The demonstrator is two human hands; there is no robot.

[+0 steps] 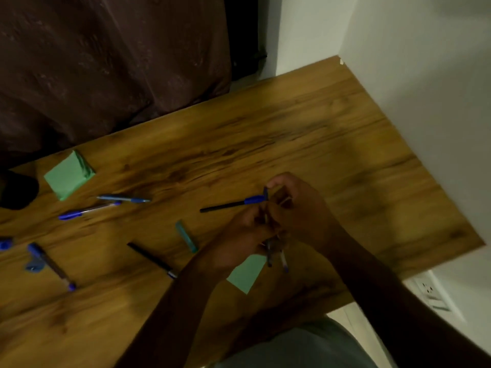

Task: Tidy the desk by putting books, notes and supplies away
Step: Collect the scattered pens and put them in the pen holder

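Pens (269, 257) sat bunched in the left hand (239, 235), fingers curled round them, seemingly for stowing together. The right hand (295, 205) pinched another pen (228, 205).

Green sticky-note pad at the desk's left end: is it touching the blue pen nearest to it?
Apart. The head view shows a strip of bare desk between the green sticky-note pad and the blue pen.

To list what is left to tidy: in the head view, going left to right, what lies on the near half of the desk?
Blue cap → blue-capped marker → black pen → teal stick → green note, partly under the left hand, which grips pens.
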